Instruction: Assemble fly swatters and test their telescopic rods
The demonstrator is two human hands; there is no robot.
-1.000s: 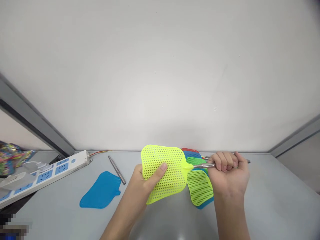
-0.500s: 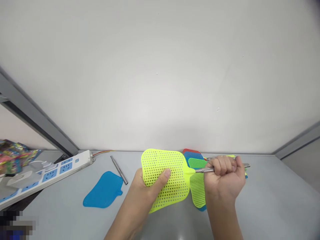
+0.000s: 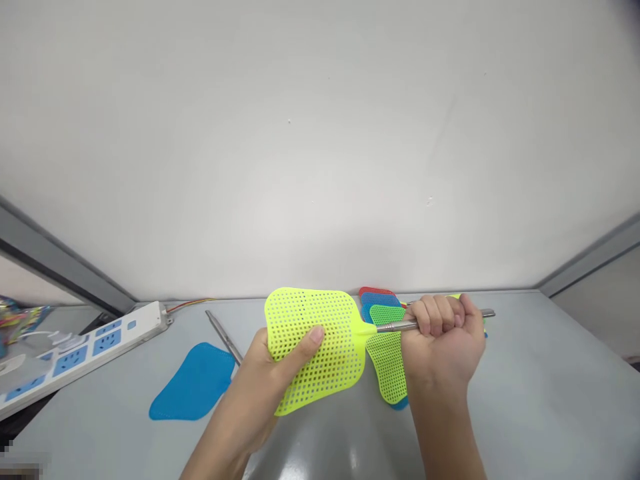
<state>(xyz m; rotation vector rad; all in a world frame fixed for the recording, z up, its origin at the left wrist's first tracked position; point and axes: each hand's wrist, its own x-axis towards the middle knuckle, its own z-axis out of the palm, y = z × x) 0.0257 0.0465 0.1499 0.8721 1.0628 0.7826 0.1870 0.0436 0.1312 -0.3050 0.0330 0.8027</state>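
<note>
A yellow fly swatter (image 3: 330, 347) is held level above the table by both hands. My left hand (image 3: 275, 380) grips the perforated head, thumb on top and the other fingers hidden beneath. Wrapped round its metal handle (image 3: 397, 327) is my right hand (image 3: 443, 337), closed in a fist; the handle's end sticks out to the right. Behind the fist lies a pile of swatters with green (image 3: 389, 363), blue (image 3: 377, 300) and red (image 3: 367, 291) heads, partly hidden. Left of my left hand, a loose blue swatter head (image 3: 193, 383) lies flat beside a bare metal rod (image 3: 223, 335).
A white power strip (image 3: 90, 353) with blue sockets and plugs runs along the table's left side. Past it are colourful packets (image 3: 20, 320). A pale wall panel (image 3: 320, 147) closes off the back of the grey table (image 3: 540, 400), with grey frames at both sides.
The view has shifted a little, so everything sits further left. Both hands keep their hold on the yellow swatter, and my left forearm now covers part of the blue head and the rod.
</note>
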